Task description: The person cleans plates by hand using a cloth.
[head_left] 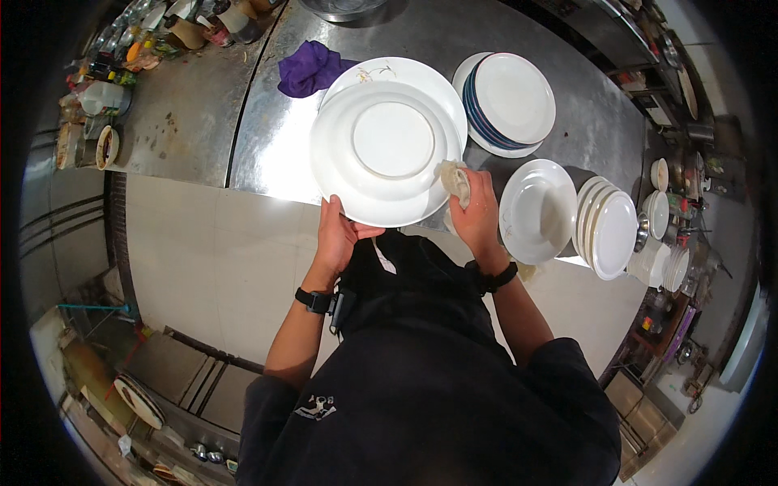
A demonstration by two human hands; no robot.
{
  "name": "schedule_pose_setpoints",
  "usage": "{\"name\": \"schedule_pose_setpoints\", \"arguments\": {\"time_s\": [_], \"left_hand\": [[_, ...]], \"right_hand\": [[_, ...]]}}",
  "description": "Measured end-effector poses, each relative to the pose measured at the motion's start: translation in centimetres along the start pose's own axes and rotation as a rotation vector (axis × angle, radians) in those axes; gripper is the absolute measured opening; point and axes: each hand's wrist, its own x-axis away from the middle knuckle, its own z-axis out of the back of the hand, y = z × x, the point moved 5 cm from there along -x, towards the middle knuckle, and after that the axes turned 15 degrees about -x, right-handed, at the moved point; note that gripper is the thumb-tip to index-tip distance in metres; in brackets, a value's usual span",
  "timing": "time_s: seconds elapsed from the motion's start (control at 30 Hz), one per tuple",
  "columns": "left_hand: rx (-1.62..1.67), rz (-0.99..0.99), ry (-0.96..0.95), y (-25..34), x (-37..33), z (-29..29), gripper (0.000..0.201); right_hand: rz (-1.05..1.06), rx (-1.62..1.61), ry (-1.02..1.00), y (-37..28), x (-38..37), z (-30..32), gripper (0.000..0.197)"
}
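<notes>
A large white plate [332, 166] is held bottom side up over the table's near edge, its round foot ring showing. My left hand [337, 235] grips its near rim, with the thumb on top and fingers beneath. In my right hand [478, 215] a crumpled beige cloth [455, 183] is bunched against the plate's right rim. Partly covered behind lies another white plate [405, 73] with a small floral pattern. To the right of my right hand are a white oval plate [538, 209] and a row of stacked white plates [614, 235].
A stack of round plates [515, 99], some blue-edged, stands at the back right of the steel table [275, 130]. A purple cloth [308, 70] lies behind the held plate. Bottles and jars [188, 31] crowd the far left. A metal bowl [342, 8] sits at the back.
</notes>
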Motion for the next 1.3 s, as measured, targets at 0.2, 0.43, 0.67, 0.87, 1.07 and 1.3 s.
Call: {"name": "schedule_pose_setpoints", "arguments": {"time_s": [0.2, 0.43, 0.67, 0.87, 1.07, 1.3], "left_hand": [[-0.042, -0.132, 0.073, -2.5, 0.1, 1.7, 0.046], [-0.054, 0.028, -0.049, -5.5, 1.7, 0.8, 0.038], [0.112, -0.006, -0.006, -2.0, -0.2, 1.3, 0.058], [-0.069, -0.066, 0.009, 0.9, -2.0, 2.6, 0.051], [-0.141, -0.009, -0.003, -2.3, -2.1, 3.1, 0.038], [-0.011, 0.034, -0.179, -5.9, -0.7, -1.9, 0.04]], "right_hand": [[0.073, -0.066, 0.049, -3.7, 0.2, -3.1, 0.055], [0.394, 0.076, -0.3, -12.2, 0.8, -10.4, 0.043], [0.3, 0.038, -0.278, -10.2, 0.4, -6.5, 0.042], [0.132, 0.046, -0.148, -4.3, 0.7, -2.5, 0.048], [0.037, -0.049, -0.013, -2.9, 0.0, -2.6, 0.052], [0.212, -0.006, -0.125, -9.2, 0.6, -7.8, 0.05]]}}
